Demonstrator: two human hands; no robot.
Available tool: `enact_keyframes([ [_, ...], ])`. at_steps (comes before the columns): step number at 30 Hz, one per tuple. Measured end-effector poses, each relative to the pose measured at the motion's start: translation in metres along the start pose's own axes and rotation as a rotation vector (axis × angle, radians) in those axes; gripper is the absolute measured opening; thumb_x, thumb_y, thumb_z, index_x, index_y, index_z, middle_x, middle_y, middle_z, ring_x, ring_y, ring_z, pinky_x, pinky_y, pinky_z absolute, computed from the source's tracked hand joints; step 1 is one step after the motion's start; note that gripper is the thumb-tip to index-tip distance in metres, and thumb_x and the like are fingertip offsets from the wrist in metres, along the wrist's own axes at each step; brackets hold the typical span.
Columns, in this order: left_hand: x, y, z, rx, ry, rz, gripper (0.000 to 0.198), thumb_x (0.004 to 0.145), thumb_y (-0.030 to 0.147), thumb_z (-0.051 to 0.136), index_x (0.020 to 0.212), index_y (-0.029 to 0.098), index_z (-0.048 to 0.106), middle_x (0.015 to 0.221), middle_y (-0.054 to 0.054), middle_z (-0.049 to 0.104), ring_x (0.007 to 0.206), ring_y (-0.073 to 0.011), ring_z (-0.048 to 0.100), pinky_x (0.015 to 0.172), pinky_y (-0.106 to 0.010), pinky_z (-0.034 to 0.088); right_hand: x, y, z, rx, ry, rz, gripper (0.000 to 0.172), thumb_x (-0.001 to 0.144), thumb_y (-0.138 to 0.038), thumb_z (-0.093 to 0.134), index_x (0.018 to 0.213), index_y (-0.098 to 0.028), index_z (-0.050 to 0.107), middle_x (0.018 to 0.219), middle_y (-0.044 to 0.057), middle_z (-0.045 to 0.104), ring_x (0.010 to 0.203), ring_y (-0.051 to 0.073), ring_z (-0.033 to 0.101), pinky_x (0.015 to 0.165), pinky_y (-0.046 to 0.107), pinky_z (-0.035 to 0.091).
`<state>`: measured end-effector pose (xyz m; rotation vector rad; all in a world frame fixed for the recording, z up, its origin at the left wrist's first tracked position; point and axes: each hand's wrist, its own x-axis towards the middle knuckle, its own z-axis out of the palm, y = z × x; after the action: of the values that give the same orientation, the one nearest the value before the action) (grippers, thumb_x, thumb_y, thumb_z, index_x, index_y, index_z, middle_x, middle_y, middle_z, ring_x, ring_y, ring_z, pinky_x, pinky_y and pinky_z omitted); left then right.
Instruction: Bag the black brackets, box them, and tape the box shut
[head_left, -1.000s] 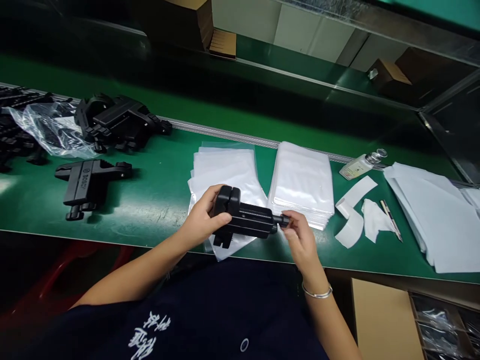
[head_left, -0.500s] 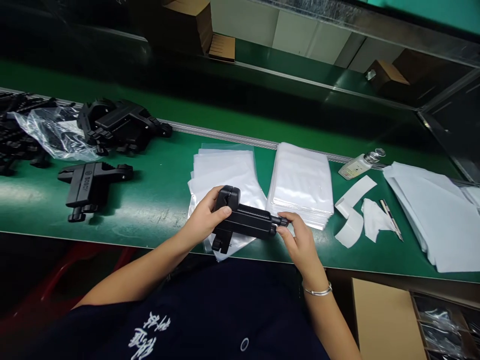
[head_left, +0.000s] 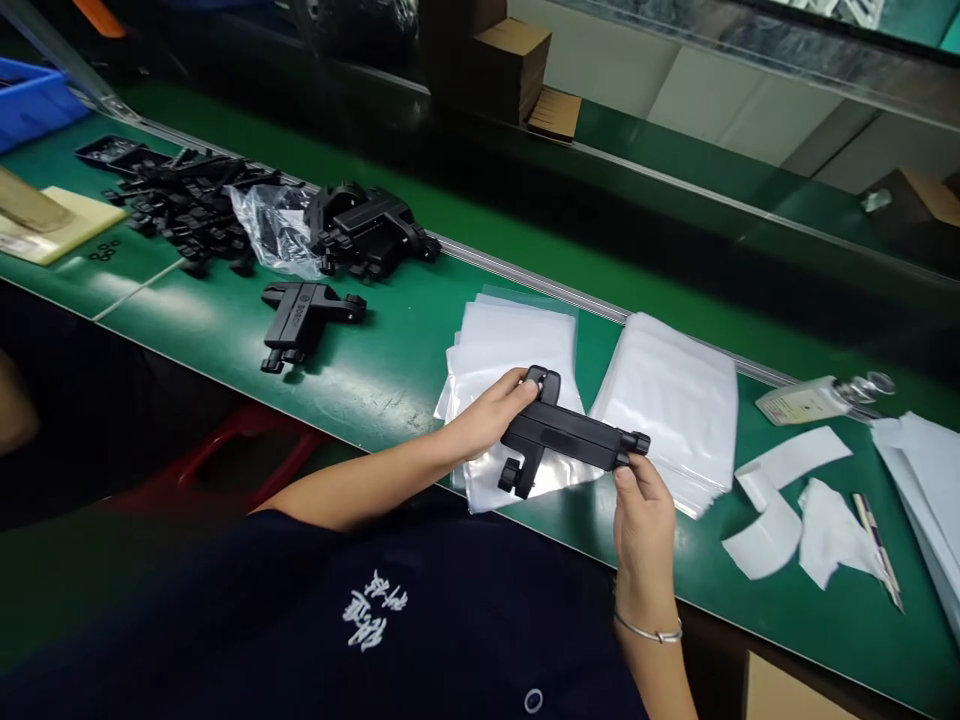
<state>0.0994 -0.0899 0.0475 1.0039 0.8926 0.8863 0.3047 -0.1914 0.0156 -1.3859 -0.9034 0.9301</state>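
Observation:
A black plastic clamp (head_left: 574,435) is held up between both hands above the bench. My left hand (head_left: 491,415) is closed round its jaw end, thumb on top. At the other end, my right hand (head_left: 643,505) pinches the clamp just below its small knob (head_left: 637,443). Under the clamp lie loose clear plastic bags (head_left: 517,340), fanned out. Beside them sits a thicker stack of bags (head_left: 675,400). A second black clamp (head_left: 300,325) with white lettering lies on the green bench to the left.
More black clamps (head_left: 375,230), a crumpled clear bag (head_left: 277,230) and a heap of black parts (head_left: 187,200) lie along the back left. To the right are a bottle (head_left: 814,400), curled white strips (head_left: 772,500), a pen (head_left: 877,550) and white sheets (head_left: 922,480). A red stool (head_left: 225,455) stands below the bench.
The view has swung left, so the bench things appear further right and more of the left end shows. The clamp is turned slightly, and my right fingers have shifted from the knob to just below it.

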Motion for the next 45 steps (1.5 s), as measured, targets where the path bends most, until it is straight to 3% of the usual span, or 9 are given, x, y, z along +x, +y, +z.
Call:
enact_keyframes([
  [6,0.001,0.001,0.0,0.097,-0.088,0.122,0.068,0.08,0.07,0.058,0.121,0.016,0.052,0.11,-0.008,0.061,0.105,-0.0251,0.055,0.089,-0.034,0.044,0.008,0.0,0.02,0.307,0.194,0.027,0.026,0.074,-0.041,0.076,0.092,-0.024,0.068,0.094,0.0,0.067,0.09,0.016,0.061,0.091,0.036,0.047],
  [15,0.001,-0.001,-0.003,0.129,-0.107,0.221,0.068,0.081,0.068,0.059,0.124,0.016,0.048,0.109,-0.01,0.061,0.1,-0.0241,0.057,0.085,-0.034,0.044,0.013,-0.001,0.01,0.088,0.111,0.079,0.034,0.082,-0.051,0.067,0.092,-0.019,0.069,0.093,0.003,0.068,0.09,0.018,0.061,0.091,0.037,0.044],
  [19,-0.001,0.001,-0.003,0.138,-0.088,0.208,0.064,0.084,0.068,0.054,0.121,0.017,0.05,0.107,-0.008,0.061,0.099,-0.0241,0.057,0.085,-0.034,0.044,0.012,0.001,0.011,0.105,0.07,0.062,0.035,0.078,-0.048,0.072,0.098,-0.02,0.068,0.097,0.004,0.069,0.091,0.018,0.061,0.089,0.036,0.046],
  [24,-0.004,0.0,-0.004,0.171,-0.124,0.315,0.064,0.083,0.066,0.058,0.123,0.018,0.048,0.112,-0.009,0.059,0.104,-0.0248,0.056,0.09,-0.035,0.042,0.013,0.006,0.009,0.088,0.006,0.19,0.042,0.08,-0.055,0.067,0.1,-0.018,0.068,0.102,0.008,0.069,0.093,0.021,0.062,0.084,0.038,0.05],
  [30,0.005,-0.005,-0.005,0.12,-0.037,0.137,0.064,0.082,0.068,0.056,0.119,0.016,0.053,0.105,-0.008,0.062,0.099,-0.0242,0.057,0.085,-0.034,0.043,0.014,0.007,0.007,0.077,-0.02,0.045,0.036,0.079,-0.046,0.072,0.105,-0.022,0.066,0.104,0.006,0.068,0.099,0.021,0.061,0.096,0.042,0.045],
  [33,0.009,-0.006,-0.005,0.066,0.009,0.07,0.063,0.081,0.068,0.057,0.115,0.015,0.055,0.105,-0.007,0.061,0.098,-0.0235,0.056,0.083,-0.033,0.043,0.014,0.006,0.008,0.143,-0.027,0.062,0.033,0.077,-0.039,0.075,0.104,-0.023,0.068,0.108,0.005,0.068,0.105,0.02,0.061,0.102,0.042,0.041],
  [38,0.005,-0.007,-0.003,0.089,-0.046,0.122,0.068,0.079,0.07,0.058,0.12,0.016,0.05,0.106,-0.008,0.06,0.101,-0.0242,0.055,0.085,-0.034,0.044,0.017,0.007,0.014,0.282,0.09,0.062,0.03,0.073,-0.042,0.077,0.094,-0.022,0.069,0.099,0.004,0.069,0.095,0.02,0.063,0.095,0.042,0.047],
  [42,0.003,-0.01,0.0,0.132,-0.114,0.187,0.069,0.08,0.069,0.058,0.125,0.018,0.046,0.104,-0.008,0.061,0.096,-0.0235,0.057,0.084,-0.035,0.044,0.021,0.007,0.02,0.235,0.178,0.0,0.025,0.082,-0.046,0.067,0.089,-0.022,0.067,0.091,0.002,0.067,0.088,0.018,0.063,0.085,0.036,0.05],
  [45,0.005,-0.012,0.001,0.119,-0.092,0.174,0.069,0.08,0.07,0.058,0.123,0.017,0.048,0.105,-0.008,0.061,0.099,-0.0243,0.057,0.085,-0.035,0.044,0.022,0.009,0.019,0.146,0.179,-0.026,0.028,0.086,-0.049,0.061,0.084,-0.021,0.065,0.086,0.001,0.066,0.086,0.017,0.062,0.083,0.034,0.049],
])
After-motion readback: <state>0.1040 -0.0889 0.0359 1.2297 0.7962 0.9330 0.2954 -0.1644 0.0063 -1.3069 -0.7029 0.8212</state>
